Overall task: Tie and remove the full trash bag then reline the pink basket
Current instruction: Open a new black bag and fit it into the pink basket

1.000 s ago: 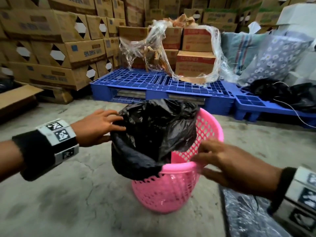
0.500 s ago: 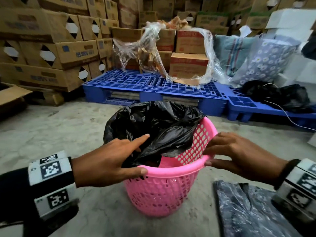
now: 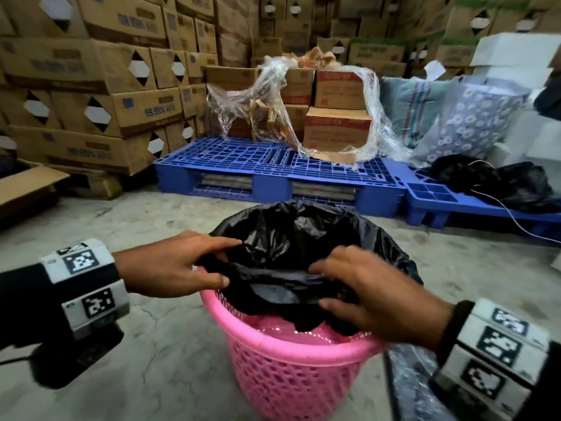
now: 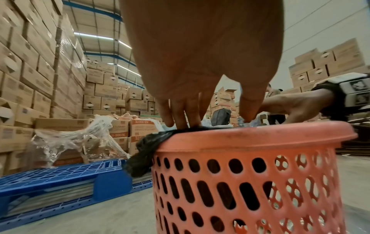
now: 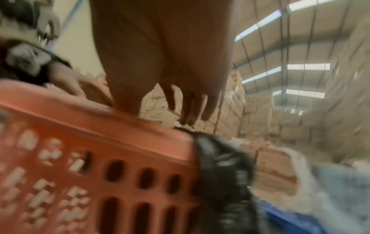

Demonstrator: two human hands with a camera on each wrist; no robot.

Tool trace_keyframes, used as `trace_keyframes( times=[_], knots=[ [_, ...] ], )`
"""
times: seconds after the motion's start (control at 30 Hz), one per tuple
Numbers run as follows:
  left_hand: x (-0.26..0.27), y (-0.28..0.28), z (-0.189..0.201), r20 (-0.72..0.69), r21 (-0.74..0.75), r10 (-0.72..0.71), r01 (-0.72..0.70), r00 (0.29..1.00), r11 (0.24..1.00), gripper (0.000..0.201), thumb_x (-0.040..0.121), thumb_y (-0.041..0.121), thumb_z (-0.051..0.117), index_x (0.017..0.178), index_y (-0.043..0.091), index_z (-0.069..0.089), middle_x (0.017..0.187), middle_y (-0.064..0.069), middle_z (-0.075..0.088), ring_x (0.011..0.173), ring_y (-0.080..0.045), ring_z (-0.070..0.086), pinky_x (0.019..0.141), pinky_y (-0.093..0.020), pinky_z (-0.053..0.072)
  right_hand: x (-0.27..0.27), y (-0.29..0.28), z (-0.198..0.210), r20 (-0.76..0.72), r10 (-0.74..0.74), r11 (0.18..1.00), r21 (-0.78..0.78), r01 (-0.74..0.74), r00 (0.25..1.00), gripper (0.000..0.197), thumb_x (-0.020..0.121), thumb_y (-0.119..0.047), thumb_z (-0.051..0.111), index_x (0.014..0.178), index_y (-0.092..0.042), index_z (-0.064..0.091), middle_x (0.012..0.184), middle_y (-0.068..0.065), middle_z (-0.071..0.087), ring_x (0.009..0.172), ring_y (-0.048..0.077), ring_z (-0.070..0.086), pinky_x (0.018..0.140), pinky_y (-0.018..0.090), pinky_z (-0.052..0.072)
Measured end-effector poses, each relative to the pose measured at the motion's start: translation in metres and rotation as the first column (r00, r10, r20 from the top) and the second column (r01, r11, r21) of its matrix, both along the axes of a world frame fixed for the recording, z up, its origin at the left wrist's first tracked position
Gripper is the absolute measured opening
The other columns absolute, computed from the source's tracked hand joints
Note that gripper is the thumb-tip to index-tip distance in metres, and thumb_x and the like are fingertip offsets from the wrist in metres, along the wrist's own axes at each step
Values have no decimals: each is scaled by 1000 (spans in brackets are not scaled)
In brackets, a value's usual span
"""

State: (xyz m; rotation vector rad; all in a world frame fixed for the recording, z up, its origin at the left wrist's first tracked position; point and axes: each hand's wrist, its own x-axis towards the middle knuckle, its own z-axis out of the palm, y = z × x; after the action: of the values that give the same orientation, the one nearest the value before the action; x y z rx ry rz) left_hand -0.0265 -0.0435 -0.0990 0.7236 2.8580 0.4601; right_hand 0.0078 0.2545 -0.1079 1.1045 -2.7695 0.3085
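While pink basket [image 3: 291,369] stands on floor, left hand [image 3: 170,265] and right hand [image 3: 382,299] pinch black bag [image 3: 288,238] rim.

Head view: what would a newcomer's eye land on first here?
The pink basket in the foreground, with the black trash bag bunched at its mouth. The left hand and right hand both grip the bag's near edge above the rim. Behind sits a blue pallet before stacked cardboard boxes.

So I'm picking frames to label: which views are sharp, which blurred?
Head view: mostly sharp, right hand slightly smeared. Left wrist view: crisp on the pink basket, though it looks orange. Right wrist view: heavy motion blur throughout, trash bag smeared.
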Motion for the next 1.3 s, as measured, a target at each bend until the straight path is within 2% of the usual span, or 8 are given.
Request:
trace_keyframes(
  times=[0.07, 0.13, 0.23, 0.33, 0.5, 0.93, 1.1, 1.3],
  knots=[
    [3, 4, -3, 6, 5, -7, 7, 1000, 1000, 82, 68, 72, 53, 139, 43, 26, 124, 15, 51, 112, 1, 42, 84, -2, 31, -12, 26, 2, -32, -178, 975, 126, 181, 983, 69, 77, -42, 65, 137, -26, 35, 118, -3, 50, 106, 19, 47, 92, 34, 41],
    [7, 4, -4, -6, 18, -40, 40, 999, 999, 92, 56, 86, 43, 137, 45, 28, 125, 18, 50, 112, 4, 42, 86, -2, 33, -16, 41, 0, 28, -230, 963, 152, 223, 973, 49, 80, -37, 64, 125, -25, 50, 111, -5, 57, 102, 16, 52, 87, 34, 42],
    [12, 2, -3, -74, 64, -123, 128, 990, 990, 66, 63, 74, 57, 119, 39, 52, 113, 18, 58, 105, 1, 51, 90, -20, 45, -9, 52, -1, 117, -192, 981, -8, 194, 974, 9, 87, -21, 58, 80, -22, 62, 69, -12, 61, 63, 4, 54, 62, 31, 46],
    [21, -3, -10, -239, 52, -197, 215, 951, 975, 40, 66, 66, 65, 82, 31, 54, 81, 16, 53, 82, -5, 49, 78, -26, 41, 4, 55, 3, 191, -88, 991, -84, 106, 978, 15, 89, -32, 51, 77, -26, 59, 66, -15, 58, 64, 7, 56, 59, 29, 48],
    [35, -11, -20, -430, 41, -286, 335, 856, 941, 29, 78, 54, 62, 77, 26, 56, 72, 16, 47, 69, -4, 42, 68, -29, 40, 31, 55, 9, 280, 46, 996, -88, -22, 959, 26, 78, -54, 65, 83, -29, 61, 77, -16, 62, 74, 3, 60, 62, 22, 50],
    [64, -19, -47, -621, -306, -486, 381, 615, 872, 22, 88, 22, 54, 79, 11, 71, 72, -3, 73, 62, -22, 68, 55, -33, 57, 56, 58, -42, -364, 45, 998, 61, -24, 930, 14, 85, -19, 55, 77, -15, 66, 63, 0, 61, 52, 24, 57, 44, 33, 48],
    [74, -20, -58, -632, -427, -567, 372, 528, 824, 43, 94, 7, 31, 83, 5, 72, 79, -8, 75, 73, -22, 73, 66, -31, 60, 54, 60, -47, -458, 284, 957, 194, -217, 842, 38, 95, -8, 36, 75, -7, 68, 63, 5, 63, 52, 28, 59, 48, 36, 52],
    [75, -3, -65, -616, -568, -600, 240, 511, 787, 24, 81, 2, 46, 69, 6, 67, 64, -10, 67, 59, -28, 66, 59, -33, 59, 46, 60, -53, -500, 379, 918, 310, -248, 779, 33, 93, -9, 40, 68, -11, 61, 59, 3, 59, 50, 26, 54, 47, 34, 51]
  ],
)
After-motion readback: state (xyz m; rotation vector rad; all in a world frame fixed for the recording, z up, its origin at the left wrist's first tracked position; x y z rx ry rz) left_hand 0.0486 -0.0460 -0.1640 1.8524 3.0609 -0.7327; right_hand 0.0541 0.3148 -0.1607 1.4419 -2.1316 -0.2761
